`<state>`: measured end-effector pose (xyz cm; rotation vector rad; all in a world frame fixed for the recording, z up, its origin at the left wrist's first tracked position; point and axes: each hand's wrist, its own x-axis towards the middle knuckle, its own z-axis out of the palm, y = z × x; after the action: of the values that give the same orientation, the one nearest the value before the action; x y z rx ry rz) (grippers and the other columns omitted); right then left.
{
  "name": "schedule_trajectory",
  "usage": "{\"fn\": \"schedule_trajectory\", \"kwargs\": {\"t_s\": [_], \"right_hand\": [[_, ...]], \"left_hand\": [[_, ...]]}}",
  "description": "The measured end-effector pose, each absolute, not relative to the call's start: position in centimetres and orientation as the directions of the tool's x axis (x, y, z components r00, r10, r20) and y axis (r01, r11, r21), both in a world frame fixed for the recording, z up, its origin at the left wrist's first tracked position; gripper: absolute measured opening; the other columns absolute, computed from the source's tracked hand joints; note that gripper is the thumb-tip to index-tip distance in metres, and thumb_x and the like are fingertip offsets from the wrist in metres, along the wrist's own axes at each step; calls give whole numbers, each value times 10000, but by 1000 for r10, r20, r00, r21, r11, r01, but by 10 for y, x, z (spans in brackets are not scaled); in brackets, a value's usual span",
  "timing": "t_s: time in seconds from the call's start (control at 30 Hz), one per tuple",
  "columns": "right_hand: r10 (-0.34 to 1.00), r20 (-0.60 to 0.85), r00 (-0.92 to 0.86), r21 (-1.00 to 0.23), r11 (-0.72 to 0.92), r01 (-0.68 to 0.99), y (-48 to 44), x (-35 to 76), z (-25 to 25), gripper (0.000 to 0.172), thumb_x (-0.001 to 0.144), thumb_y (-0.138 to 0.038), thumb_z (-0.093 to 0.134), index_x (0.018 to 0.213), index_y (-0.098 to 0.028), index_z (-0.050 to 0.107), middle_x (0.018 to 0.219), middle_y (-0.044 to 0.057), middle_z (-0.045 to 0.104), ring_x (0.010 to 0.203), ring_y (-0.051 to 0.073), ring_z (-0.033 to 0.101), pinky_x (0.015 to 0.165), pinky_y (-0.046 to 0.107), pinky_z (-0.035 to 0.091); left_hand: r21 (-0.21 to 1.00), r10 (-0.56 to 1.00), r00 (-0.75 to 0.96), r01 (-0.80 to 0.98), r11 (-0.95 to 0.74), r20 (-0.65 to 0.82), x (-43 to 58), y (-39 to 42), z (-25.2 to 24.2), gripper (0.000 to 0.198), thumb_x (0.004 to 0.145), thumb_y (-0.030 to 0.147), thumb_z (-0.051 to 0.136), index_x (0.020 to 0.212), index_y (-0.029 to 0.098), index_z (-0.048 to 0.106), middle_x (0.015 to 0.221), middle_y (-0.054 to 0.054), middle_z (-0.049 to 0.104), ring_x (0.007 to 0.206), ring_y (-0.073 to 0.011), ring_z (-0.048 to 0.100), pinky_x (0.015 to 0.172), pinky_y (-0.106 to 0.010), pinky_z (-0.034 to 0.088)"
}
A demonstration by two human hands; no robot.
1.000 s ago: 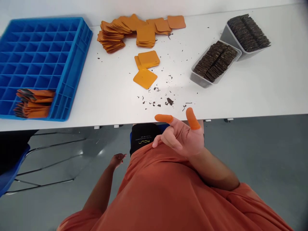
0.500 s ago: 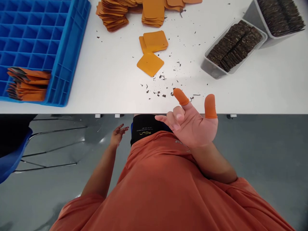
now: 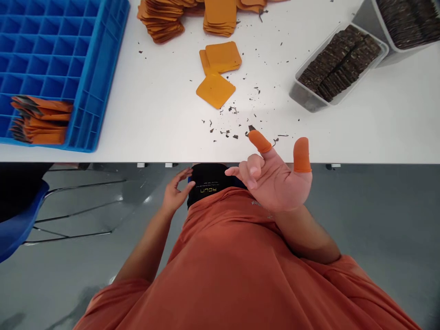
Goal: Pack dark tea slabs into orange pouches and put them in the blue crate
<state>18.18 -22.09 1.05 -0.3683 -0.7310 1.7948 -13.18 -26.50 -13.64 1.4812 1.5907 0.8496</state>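
Palm up at the table's front edge, my right hand is open and holds nothing. Orange finger cots cover its index finger and thumb. Dark crumbs lie on the table by the index fingertip. My left hand hangs below the table edge beside my leg, fingers apart and bare, with nothing in it. Beyond the crumbs lies a loose orange square sleeve, partly against a small stack of similar sleeves. A clear plastic container of dark thin slabs stands to the right.
A blue divided crate stands at the left, with filled orange packets in its near compartments. More orange stacks lie at the back. A second container of dark slabs is at the far right. A blue chair stands lower left.
My left hand has risen slightly and moved right, toward my leg. The right hand stays almost in place, still open. The view has shifted slightly.
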Motion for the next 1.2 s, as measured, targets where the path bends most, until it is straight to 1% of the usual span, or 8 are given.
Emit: {"fn": "schedule_trajectory", "kwargs": {"t_s": [0.17, 0.33, 0.5, 0.67, 0.8, 0.9, 1.03, 1.2], "right_hand": [[971, 108, -214, -870, -12, -493, -240, 173, 13, 766, 1011, -833, 193, 1423, -348, 620, 1234, 54, 741, 765, 209, 607, 976, 538, 573], [935, 245, -258, -918, 138, -371, -257, 158, 2, 675, 1030, -781, 323, 1557, -397, 496, 1390, 40, 671, 903, 217, 624, 1060, 543, 521], [931, 245, -270, -887, 103, -450, -261, 152, 2, 634, 1033, -800, 322, 1534, -460, 509, 1421, 18, 655, 969, 225, 647, 965, 491, 548], [936, 239, -260, -851, 72, -521, -261, 159, 12, 664, 1066, -710, 203, 1576, -388, 479, 1428, 53, 666, 895, 212, 646, 965, 503, 538], [945, 219, -245, -876, 80, -476, -262, 158, 12, 647, 1042, -757, 247, 1442, -384, 593, 1363, 42, 698, 956, 236, 668, 1065, 535, 508], [911, 251, -326, -871, 66, -486, -263, 153, -1, 666, 984, -773, 396, 1483, -361, 554, 1271, 54, 714, 1011, 259, 678, 1004, 506, 562], [865, 201, -459, -887, -37, -460, -260, 150, -13, 799, 859, -808, 600, 1510, -349, 536, 1189, 51, 715, 955, 262, 696, 961, 490, 595], [957, 95, -275, -861, -60, -506, -259, 165, 20, 667, 981, -838, 348, 1402, -421, 655, 1120, 32, 724, 823, 227, 645, 864, 475, 593]], "left_hand": [[808, 910, 325, 444, -387, 258, -75, -270, -75, 690, 1048, 624, 573, 1637, 287, 448, 1593, -155, 570, 1467, -380, 577, 1205, -636, 509], [623, 728, 274, 382, -683, 629, -25, -260, -24, 920, 1055, 755, 398, 1760, 213, 160, 1807, -125, 229, 1660, -346, 309, 1336, -508, 391], [392, 608, 402, 500, -772, 685, -11, -246, -15, 863, 1101, 651, 385, 1758, 154, 128, 1821, -67, 162, 1691, -291, 229, 1411, -460, 222], [472, 705, 420, 535, -701, 571, -27, -248, -35, 874, 1106, 602, 436, 1762, 174, 47, 1810, -175, 163, 1686, -357, 223, 1352, -569, 320], [658, 770, 243, 408, -633, 590, -30, -251, -30, 838, 1089, 680, 439, 1743, 195, 239, 1696, -216, 435, 1454, -334, 598, 1177, -490, 545], [631, 718, 136, 386, -673, 682, -25, -244, -13, 573, 1038, 599, 656, 1522, 294, 630, 1169, -85, 785, 1023, -222, 750, 911, -375, 643], [504, 613, 166, 427, -750, 772, -26, -227, 4, 201, 1000, 407, 783, 1141, 264, 803, 713, 26, 684, 616, -126, 598, 645, -290, 572], [454, 537, 72, 448, -770, 841, -44, -214, 2, 205, 1073, 325, 658, 1155, 267, 836, 646, 19, 653, 569, -138, 614, 574, -294, 540]]}}
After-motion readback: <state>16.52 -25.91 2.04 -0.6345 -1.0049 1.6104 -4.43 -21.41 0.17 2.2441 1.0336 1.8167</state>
